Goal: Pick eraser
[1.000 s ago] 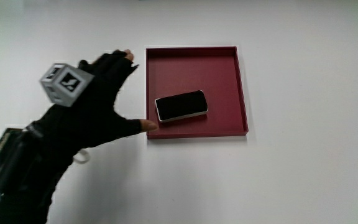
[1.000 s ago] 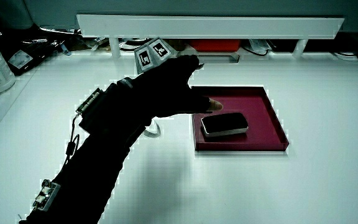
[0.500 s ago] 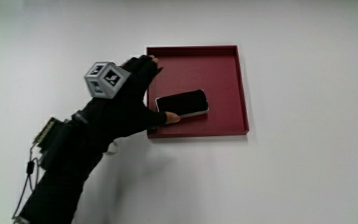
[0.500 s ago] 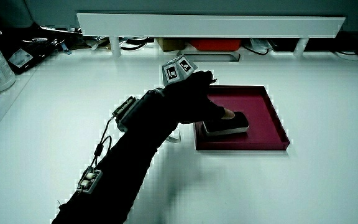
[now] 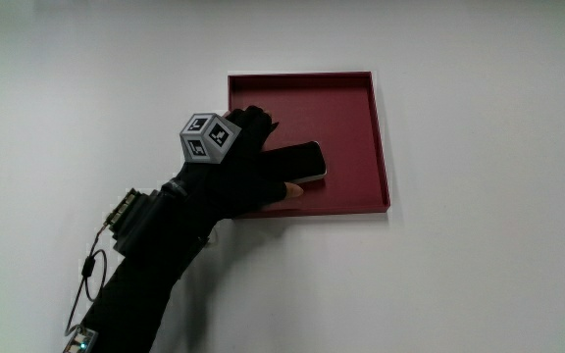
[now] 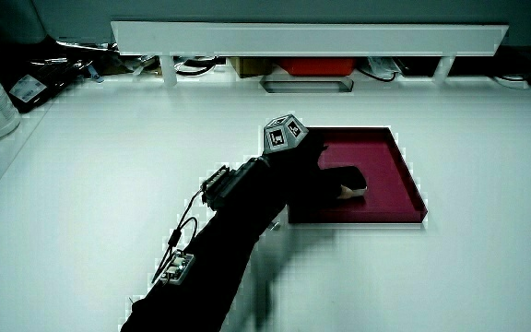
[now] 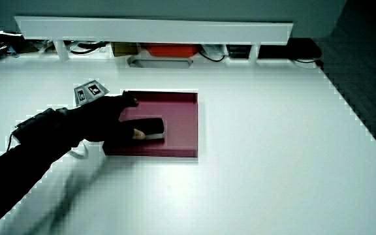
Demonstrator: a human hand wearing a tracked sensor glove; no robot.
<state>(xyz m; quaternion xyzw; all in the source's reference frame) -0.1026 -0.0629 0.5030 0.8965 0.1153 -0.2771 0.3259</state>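
Eraser [image 5: 300,162], dark with a pale rim, lay in the red tray [image 5: 341,103] on the white counter [image 5: 479,196], in the part of the tray nearer to us. In the main view we saw the hand [image 5: 243,172] reaching over the tray's wall and covering one end of the eraser, the patterned cube [image 5: 210,138] riding on its back. The thumb [image 5: 290,190] sat against the eraser's nearer long edge while the other fingers lay across its top, so we judged the grip to be narrow and closing on the eraser.

In a side view, the hand [image 6: 316,180] hid most of the eraser [image 6: 353,177], which seemed to rest flat on the tray [image 6: 404,184] floor. In a side view from another angle, the eraser [image 7: 150,127] again appeared level under the hand [image 7: 113,121], inside the tray [image 7: 181,117].

By our reading the reach was finished and contact was made; the lift out of the tray was not yet done, and whether the hold was firm we could not tell.
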